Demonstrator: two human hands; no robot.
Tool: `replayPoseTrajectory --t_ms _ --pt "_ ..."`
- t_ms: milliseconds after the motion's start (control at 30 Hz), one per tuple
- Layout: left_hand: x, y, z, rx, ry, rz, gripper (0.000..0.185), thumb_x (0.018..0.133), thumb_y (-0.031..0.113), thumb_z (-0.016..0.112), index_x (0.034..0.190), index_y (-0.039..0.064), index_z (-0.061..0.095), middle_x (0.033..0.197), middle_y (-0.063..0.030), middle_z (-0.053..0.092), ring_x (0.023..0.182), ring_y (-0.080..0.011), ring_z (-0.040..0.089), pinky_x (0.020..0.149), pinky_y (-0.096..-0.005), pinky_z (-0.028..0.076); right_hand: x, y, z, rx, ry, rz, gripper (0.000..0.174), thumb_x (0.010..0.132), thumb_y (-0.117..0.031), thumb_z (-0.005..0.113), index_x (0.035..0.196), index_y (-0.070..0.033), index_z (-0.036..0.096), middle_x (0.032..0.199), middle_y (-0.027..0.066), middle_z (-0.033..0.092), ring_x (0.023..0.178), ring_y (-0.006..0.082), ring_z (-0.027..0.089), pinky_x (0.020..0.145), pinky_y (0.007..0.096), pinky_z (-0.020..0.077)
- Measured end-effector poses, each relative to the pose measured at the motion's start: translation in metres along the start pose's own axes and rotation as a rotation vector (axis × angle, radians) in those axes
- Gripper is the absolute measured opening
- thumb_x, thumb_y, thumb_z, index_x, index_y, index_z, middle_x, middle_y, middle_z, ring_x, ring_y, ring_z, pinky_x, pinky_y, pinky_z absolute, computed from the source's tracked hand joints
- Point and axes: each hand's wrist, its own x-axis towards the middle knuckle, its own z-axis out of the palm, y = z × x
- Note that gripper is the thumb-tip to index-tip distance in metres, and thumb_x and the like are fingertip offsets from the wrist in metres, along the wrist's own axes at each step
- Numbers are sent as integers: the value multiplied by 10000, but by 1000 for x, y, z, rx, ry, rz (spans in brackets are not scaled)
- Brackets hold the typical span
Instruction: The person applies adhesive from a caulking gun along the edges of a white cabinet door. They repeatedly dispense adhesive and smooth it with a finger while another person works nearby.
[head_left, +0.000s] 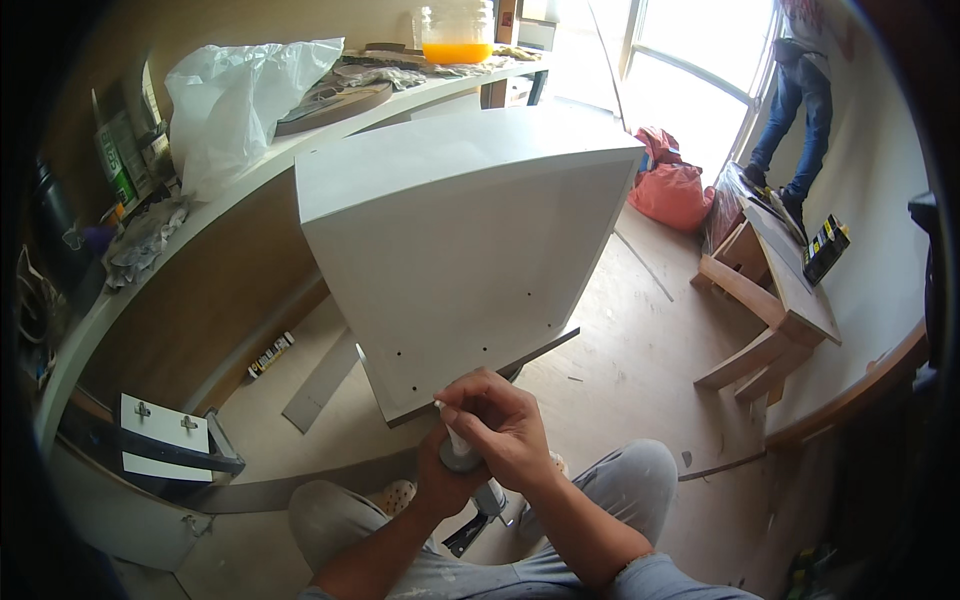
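Note:
My left hand (444, 480) is wrapped around the front of a caulking gun (489, 498), which points up and away from my lap. Out of its round grey front end rises a white nozzle (454, 441). My right hand (504, 427) has its thumb and fingers pinched at the nozzle's tip, where a bit of white shows. The gun's black handle (466, 534) hangs between my knees. Just beyond my hands stands a white cabinet box (465, 262), with several small dark holes near the lower edge of its facing panel.
To the left runs a long worktop (247, 176) bearing a plastic bag (225, 105) and a jug of orange liquid (456, 45). A sealant cartridge (271, 355) and a grey strip (322, 384) lie on the floor. At right, a person (796, 112) stands on a wooden bench (787, 277).

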Motion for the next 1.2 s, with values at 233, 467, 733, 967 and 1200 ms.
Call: replayPoseTrajectory --t_ms 233,467,733,967,1200 --pt "-1 -29 -6 32 198 -297 500 778 49 846 1208 52 592 1051 -54 656 992 -151 663 862 -320 552 -10 41 -35 365 30 247 266 934 10 612 1194 7 667 1058 43 631 894 113 624 805 270 522" --pt "6 -19 -12 51 441 6 461 812 -53 718 1224 47 539 965 -46 610 872 -126 622 789 -290 552 0 150 -123 -357 505 287 315 912 -25 581 1209 -10 684 1050 81 671 779 147 660 720 285 553" --pt "26 -6 -38 176 588 40 729 785 -52 703 1474 39 483 1383 -126 536 1220 -205 546 998 -350 491 18 205 -147 -911 536 207 310 898 -28 554 1170 5 699 1037 161 720 894 282 713 819 389 559" --pt "23 6 -37 122 528 -76 730 812 -41 697 1501 27 468 1383 -128 550 1202 -208 565 1051 -335 447 22 207 -133 -949 531 239 329 878 -42 566 1183 -5 685 1055 189 710 1009 360 685 942 443 522" --pt "25 -3 -44 181 503 -13 754 814 -41 686 1523 26 439 1374 -129 548 1203 -206 559 1048 -335 449 27 203 -123 -1024 481 251 392 874 -55 561 1251 4 649 1090 219 691 1040 398 669 946 470 523"
